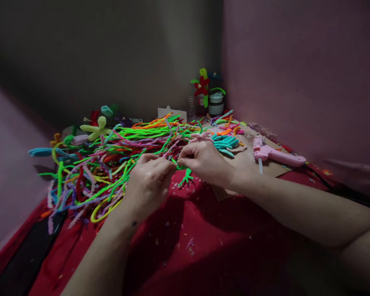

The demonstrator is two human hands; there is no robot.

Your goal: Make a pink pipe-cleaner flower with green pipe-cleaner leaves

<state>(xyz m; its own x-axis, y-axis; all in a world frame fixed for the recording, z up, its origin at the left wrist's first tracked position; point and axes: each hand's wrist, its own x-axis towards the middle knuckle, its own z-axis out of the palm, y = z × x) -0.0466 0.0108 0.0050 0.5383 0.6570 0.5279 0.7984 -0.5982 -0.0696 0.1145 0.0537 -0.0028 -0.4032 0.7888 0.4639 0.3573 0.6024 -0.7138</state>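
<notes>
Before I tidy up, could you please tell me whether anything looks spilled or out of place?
Yes: small scraps lie scattered across the red cloth, like spilled trimmings, and the fuzzy stems at left form a tangled heap, their ends pointing every way.

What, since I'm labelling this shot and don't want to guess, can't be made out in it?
All in the head view:
1. Full shape of whatever is between the left hand and right hand: covered by the hands themselves.
2. How many stems the fuzzy pile holds: they overlap.
3. Where the pink glue gun's cord ends: lost in shadow.
4. Rest of the left forearm: cut off by the bottom edge.
</notes>
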